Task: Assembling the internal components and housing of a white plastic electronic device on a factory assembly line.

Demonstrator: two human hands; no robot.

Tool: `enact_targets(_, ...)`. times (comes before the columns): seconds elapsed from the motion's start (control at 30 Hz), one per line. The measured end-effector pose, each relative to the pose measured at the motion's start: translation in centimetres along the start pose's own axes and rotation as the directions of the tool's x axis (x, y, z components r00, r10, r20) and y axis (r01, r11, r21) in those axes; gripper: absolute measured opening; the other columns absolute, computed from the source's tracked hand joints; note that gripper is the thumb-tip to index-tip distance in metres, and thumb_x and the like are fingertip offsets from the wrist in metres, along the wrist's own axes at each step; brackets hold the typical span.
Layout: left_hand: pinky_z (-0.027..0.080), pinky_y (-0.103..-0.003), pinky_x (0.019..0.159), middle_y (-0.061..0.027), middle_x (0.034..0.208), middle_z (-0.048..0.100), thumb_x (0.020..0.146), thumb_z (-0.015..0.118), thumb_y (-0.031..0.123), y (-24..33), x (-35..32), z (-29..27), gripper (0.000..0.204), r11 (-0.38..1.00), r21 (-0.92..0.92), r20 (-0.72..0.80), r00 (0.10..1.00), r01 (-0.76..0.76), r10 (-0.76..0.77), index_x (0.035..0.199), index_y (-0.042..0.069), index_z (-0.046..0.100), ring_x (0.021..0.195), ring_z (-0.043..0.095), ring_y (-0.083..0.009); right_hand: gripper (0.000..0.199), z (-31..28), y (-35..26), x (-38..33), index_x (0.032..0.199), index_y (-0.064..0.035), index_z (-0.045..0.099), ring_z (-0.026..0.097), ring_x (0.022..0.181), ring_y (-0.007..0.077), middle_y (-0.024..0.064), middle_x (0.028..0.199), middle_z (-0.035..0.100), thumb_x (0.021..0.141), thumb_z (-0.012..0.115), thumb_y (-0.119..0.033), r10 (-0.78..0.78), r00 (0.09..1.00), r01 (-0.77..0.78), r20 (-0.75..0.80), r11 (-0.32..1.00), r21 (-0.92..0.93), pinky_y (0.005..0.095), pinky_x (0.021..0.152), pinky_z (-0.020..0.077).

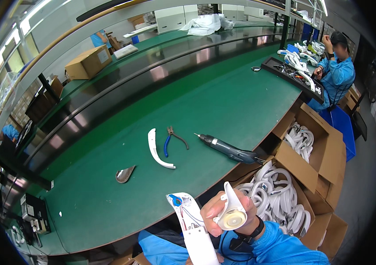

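Note:
Close to me at the bottom, my right hand (214, 213) pinches a curved white plastic part (233, 201) with a round cream disc at its end. Beside it stands a long white plastic housing (196, 240), its top open on a blue piece and thin wires. My left hand (220, 258) grips this housing low down, mostly hidden behind it. On the green bench (121, 212) ahead lie a curved white strip (154, 149), blue-and-dark-handled pliers (169, 140) and a dark electric screwdriver (227, 149). A shiny curved cover (125, 174) rests farther left.
Cardboard boxes (300, 170) at my right hold several white curved parts (280, 194). A co-worker (336, 73) in blue sits at the far right, by a black tray (292, 78) of parts. A dark conveyor (121, 88) runs behind the bench, with a closed carton (88, 64) beyond.

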State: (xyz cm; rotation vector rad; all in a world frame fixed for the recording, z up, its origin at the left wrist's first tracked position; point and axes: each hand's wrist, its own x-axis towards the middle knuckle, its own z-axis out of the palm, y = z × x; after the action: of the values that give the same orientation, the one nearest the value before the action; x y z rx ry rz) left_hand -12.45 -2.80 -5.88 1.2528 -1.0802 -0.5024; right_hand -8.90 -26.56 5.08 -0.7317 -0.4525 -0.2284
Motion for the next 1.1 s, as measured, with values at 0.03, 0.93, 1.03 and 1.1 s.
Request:
enact_targets(0.03,0.041,-0.024,0.053,-0.003,0.089,0.054,0.096,0.055,0.037,-0.5,-0.1,-0.1,0.032,1.0,0.0,0.001,1.0,0.0,0.0,0.106,0.007,0.053,0.072,0.053,-0.0124,0.076,0.0,0.0,-0.1,0.116,0.0078,0.063,0.058,0.06,0.0235,0.0191,0.071,0.062,0.096,0.039,-0.061,-0.001,1.0,0.001,0.0,1.0,0.0,0.0345,0.052,0.0426)
enact_targets(0.93,0.033,-0.03,0.039,-0.0088,0.057,0.048,0.099,0.028,0.053,-0.2,0.6,0.4,0.064,0.979,0.182,0.007,0.996,-0.09,0.091,0.098,-0.005,0.055,0.043,0.043,-0.0179,0.086,-0.2,0.2,0.0,0.12,0.0138,0.058,0.056,0.062,0.0213,0.0184,0.072,0.06,0.09,0.048,-0.066,0.001,1.0,-0.001,0.01,0.999,0.038,0.0344,0.059,0.0447)
enact_targets(1.03,0.035,-0.03,0.041,-0.0093,0.059,0.05,0.099,0.027,0.053,-0.9,-0.2,0.3,0.065,0.967,0.225,0.02,0.993,-0.116,0.115,0.094,-0.005,0.056,0.045,0.045,-0.0174,0.076,0.2,0.2,0.1,0.112,0.008,0.065,0.057,0.06,0.022,0.0203,0.075,0.065,0.095,0.041,-0.062,-0.045,0.999,0.045,-0.026,0.999,0.016,0.0344,0.053,0.0422)
enact_targets(1.1,0.037,-0.029,0.043,-0.0096,0.061,0.052,0.099,0.027,0.053,-1.3,-0.4,0.2,0.066,0.959,0.251,0.03,0.991,-0.134,0.131,0.092,-0.005,0.057,0.046,0.046,-0.017,0.076,0.2,0.2,0.1,0.112,0.0079,0.065,0.057,0.06,0.0214,0.0196,0.074,0.064,0.095,0.041,-0.062,-0.043,0.999,0.043,-0.032,0.999,-0.001,0.0344,0.053,0.0423)
